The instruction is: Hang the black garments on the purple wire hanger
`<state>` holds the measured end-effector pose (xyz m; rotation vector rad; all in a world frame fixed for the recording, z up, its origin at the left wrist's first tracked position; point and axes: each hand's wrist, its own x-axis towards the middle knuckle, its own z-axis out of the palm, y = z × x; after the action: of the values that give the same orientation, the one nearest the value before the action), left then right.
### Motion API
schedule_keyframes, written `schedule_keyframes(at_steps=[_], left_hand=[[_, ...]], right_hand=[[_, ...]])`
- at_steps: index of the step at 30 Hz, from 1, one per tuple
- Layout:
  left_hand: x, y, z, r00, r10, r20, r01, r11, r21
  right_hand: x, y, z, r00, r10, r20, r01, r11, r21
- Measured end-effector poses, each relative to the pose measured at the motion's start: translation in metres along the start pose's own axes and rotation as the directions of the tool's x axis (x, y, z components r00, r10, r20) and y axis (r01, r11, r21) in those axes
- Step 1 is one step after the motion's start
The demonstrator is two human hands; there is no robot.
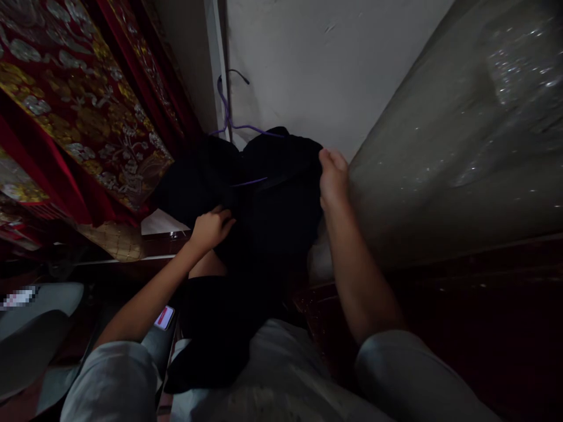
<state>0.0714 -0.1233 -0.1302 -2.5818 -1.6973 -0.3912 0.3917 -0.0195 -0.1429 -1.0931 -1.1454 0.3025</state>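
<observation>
My right grip (334, 179) is closed on the outer edge of the black garment (281, 205), near its top corner, with the thumb up along the cloth. My left grip (212, 227) is lower and on the other side, fingers bent against the same cloth; the fabric is so dark that I cannot tell whether they pinch a fold or only press on it. The garment is straight in front of me, on a purple hanger (227, 111). The hanger's hook rises above the cloth beside a pale strip (215, 44), and a short length of purple bar shows lower down, against the black. Behind is a grey wall (325, 53). To my left hangs a red curtain (83, 111) with gold and silver patterns; to my right stands something bulky in shiny plastic (440, 158). Down at my left, a phone (165, 317) shows a lit screen.
</observation>
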Motion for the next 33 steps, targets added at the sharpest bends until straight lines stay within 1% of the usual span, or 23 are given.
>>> schedule_keyframes(at_steps=[1,2,3,4,5,6,7,8,9,10,11,12,14,15,16,18,20,21,23,25,27,30,33], left_hand=[[-0.003,0.001,0.006,0.998,0.022,-0.057,-0.026,0.997,-0.067],[-0.007,0.003,0.013,0.993,0.032,-0.118,-0.048,0.989,-0.139],[-0.011,0.008,0.019,0.983,0.027,-0.181,-0.066,0.974,-0.216],[-0.014,0.013,0.025,0.969,0.01,-0.248,-0.085,0.952,-0.296],[-0.017,0.019,0.03,0.949,-0.018,-0.316,-0.107,0.921,-0.374],[-0.02,0.024,0.035,0.922,-0.055,-0.382,-0.132,0.886,-0.445],[-0.021,0.029,0.04,0.893,-0.1,-0.44,-0.153,0.85,-0.504],[-0.023,0.032,0.043,0.863,-0.149,-0.482,-0.168,0.816,-0.553],[-0.024,0.034,0.047,0.839,-0.198,-0.507,-0.174,0.785,-0.595],[-0.025,0.035,0.049,0.82,-0.243,-0.518,-0.175,0.755,-0.632],[-0.027,0.035,0.052,0.807,-0.284,-0.518,-0.172,0.725,-0.667],[-0.029,0.035,0.054,0.8,-0.319,-0.508,-0.168,0.694,-0.7],[-0.035,0.034,0.059,0.793,-0.378,-0.477,-0.168,0.617,-0.769],[-0.038,0.034,0.061,0.786,-0.406,-0.466,-0.177,0.574,-0.799],[-0.042,0.036,0.065,0.779,-0.431,-0.455,-0.188,0.531,-0.826],[-0.049,0.04,0.072,0.776,-0.461,-0.43,-0.211,0.453,-0.866],[-0.053,0.044,0.078,0.791,-0.462,-0.401,-0.218,0.4,-0.89],[-0.054,0.046,0.08,0.803,-0.458,-0.381,-0.203,0.391,-0.898],[-0.054,0.046,0.083,0.816,-0.472,-0.334,-0.13,0.413,-0.901],[-0.053,0.046,0.084,0.814,-0.509,-0.278,-0.027,0.446,-0.895],[-0.052,0.045,0.084,0.81,-0.541,-0.226,0.052,0.45,-0.891],[-0.052,0.045,0.083,0.812,-0.557,-0.177,0.105,0.437,-0.893],[-0.052,0.046,0.08,0.815,-0.55,-0.183,0.108,0.455,-0.884]], right_hand=[[-0.013,-0.004,0.002,0.997,-0.004,-0.078,0.001,0.999,-0.04],[-0.032,-0.009,0.005,0.986,-0.016,-0.166,0.005,0.998,-0.067],[-0.056,-0.017,0.01,0.974,-0.069,-0.215,0.049,0.994,-0.094],[-0.083,-0.025,0.016,0.967,-0.078,-0.243,0.069,0.997,-0.046],[-0.111,-0.033,0.025,0.978,-0.039,-0.204,0.051,0.997,0.052],[-0.139,-0.04,0.033,0.995,0.034,-0.098,-0.019,0.987,0.159],[-0.163,-0.046,0.042,0.99,0.118,0.073,-0.132,0.963,0.234],[-0.181,-0.049,0.05,0.941,0.197,0.275,-0.268,0.93,0.25],[-0.194,-0.052,0.056,0.868,0.237,0.437,-0.367,0.898,0.243],[-0.201,-0.053,0.061,0.815,0.252,0.522,-0.423,0.875,0.237],[-0.203,-0.054,0.063,0.759,0.255,0.599,-0.463,0.858,0.222],[-0.202,-0.054,0.063,0.723,0.246,0.646,-0.482,0.849,0.216],[-0.195,-0.056,0.062,0.685,0.221,0.694,-0.487,0.848,0.21],[-0.193,-0.057,0.061,0.681,0.218,0.699,-0.48,0.854,0.202],[-0.192,-0.057,0.06,0.688,0.22,0.691,-0.468,0.863,0.191],[-0.193,-0.058,0.06,0.723,0.227,0.653,-0.427,0.889,0.164],[-0.197,-0.058,0.062,0.748,0.214,0.628,-0.381,0.914,0.142],[-0.198,-0.058,0.062,0.752,0.202,0.627,-0.361,0.923,0.135],[-0.199,-0.058,0.063,0.751,0.189,0.633,-0.333,0.936,0.116],[-0.199,-0.056,0.064,0.751,0.186,0.633,-0.316,0.944,0.096],[-0.199,-0.054,0.063,0.758,0.176,0.628,-0.292,0.952,0.086],[-0.2,-0.049,0.06,0.78,0.118,0.614,-0.224,0.97,0.099],[-0.193,-0.044,0.057,0.787,0.035,0.616,-0.125,0.987,0.104]])
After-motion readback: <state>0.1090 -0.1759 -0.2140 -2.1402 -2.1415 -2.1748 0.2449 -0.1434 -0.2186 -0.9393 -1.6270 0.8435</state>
